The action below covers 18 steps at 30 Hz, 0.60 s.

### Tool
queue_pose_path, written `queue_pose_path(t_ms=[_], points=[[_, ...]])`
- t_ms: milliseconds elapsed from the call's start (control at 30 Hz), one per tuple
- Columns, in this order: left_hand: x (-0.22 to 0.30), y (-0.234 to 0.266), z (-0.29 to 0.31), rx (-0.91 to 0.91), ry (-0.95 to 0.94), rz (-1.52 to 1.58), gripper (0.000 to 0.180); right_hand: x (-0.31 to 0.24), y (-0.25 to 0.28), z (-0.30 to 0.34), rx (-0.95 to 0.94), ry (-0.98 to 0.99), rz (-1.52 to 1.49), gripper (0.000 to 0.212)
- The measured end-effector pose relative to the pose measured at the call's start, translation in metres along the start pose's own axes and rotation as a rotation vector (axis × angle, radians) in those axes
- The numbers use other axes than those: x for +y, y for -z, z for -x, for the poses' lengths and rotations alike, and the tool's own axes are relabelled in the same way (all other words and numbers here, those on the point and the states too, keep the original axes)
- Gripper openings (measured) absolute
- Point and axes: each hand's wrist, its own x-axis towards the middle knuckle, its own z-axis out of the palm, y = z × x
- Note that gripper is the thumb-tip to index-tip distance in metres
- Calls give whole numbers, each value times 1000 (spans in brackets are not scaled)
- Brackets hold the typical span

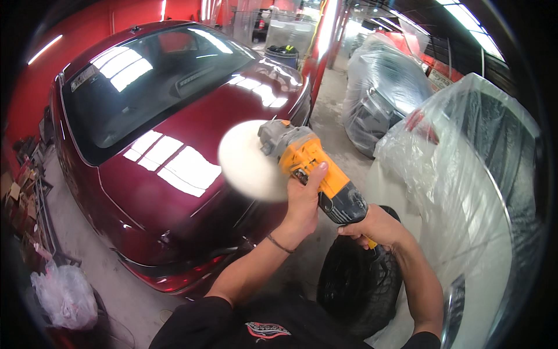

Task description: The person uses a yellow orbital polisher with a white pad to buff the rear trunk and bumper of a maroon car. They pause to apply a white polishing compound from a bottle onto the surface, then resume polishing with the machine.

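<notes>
A yellow and black power polisher (317, 163) is held in both hands over the rear corner of a dark red car (192, 122). My left hand (305, 200) wraps round the polisher's body near its head, thumb on top. Farther back, my right hand (375, 228) grips the rear end of the tool, where a bit of yellow shows below the fingers. The round white polishing pad (250, 160) looks blurred at its edge and is tilted, facing the car's paint. Whether it touches the paint I cannot tell. The trunk lid is glossy and mirrors the ceiling lights.
A black tire (360, 279) lies by my right forearm. Plastic-covered cars (465, 174) stand along the right, one close beside me. Behind the red car rises a red post (321, 52) near a dark bin (283, 56). A clear plastic bag (65, 295) sits at lower left.
</notes>
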Motion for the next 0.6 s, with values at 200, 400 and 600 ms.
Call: queue_pose_path(t_ms=[200,400,600], points=[[-56,-2,-104,-15,-50,-107,33,7,66,-85,17,115,-122,27],[-100,-13,-195,42,-151,-150,36,0,136,-165,30,96,-90,27],[-118,-15,-227,68,-343,-65,38,-11,165,-202,60,133,146,22]])
